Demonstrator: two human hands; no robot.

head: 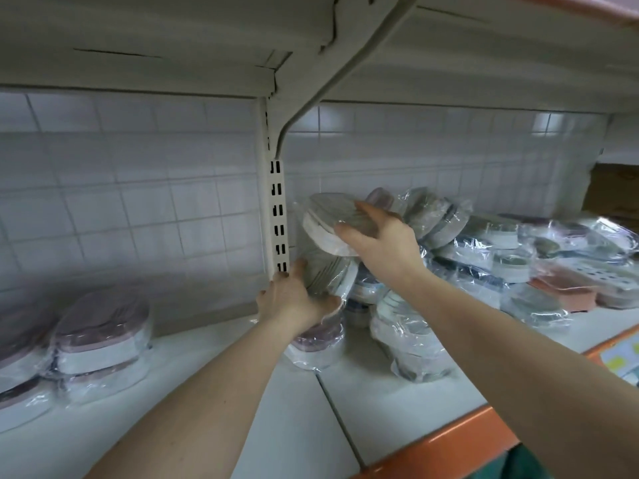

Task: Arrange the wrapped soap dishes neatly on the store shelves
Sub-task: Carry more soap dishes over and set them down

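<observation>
My right hand (382, 242) grips a wrapped grey-topped soap dish (330, 224) from its right end, thumb along the near edge and fingers over the ridged top, so the dish sits tilted, its top facing up and toward me, just in front of the slotted upright (278, 216) of the shelving. My left hand (294, 300) holds a second wrapped grey dish (328, 278) right below it, fingers curled up its left side and thumb under the lower edge; this one is tipped on its side and touches the underside of the upper dish. Both are raised above the white shelf (301, 426), over a wrapped mauve-topped dish (318, 344) that lies flat on the shelf under my left wrist. To the right of my hands, a loose heap of wrapped dishes (484, 250) lies piled against the tiled back wall (138, 202), grey, mauve and dark ones leaning at odd angles, with a salmon-coloured tray (567, 288) among them. At the far left, mauve-topped dishes stand in a stack (100, 344), two high, near the wall. The shelf's front edge carries an orange strip (446, 440), and another shelf hangs overhead.
</observation>
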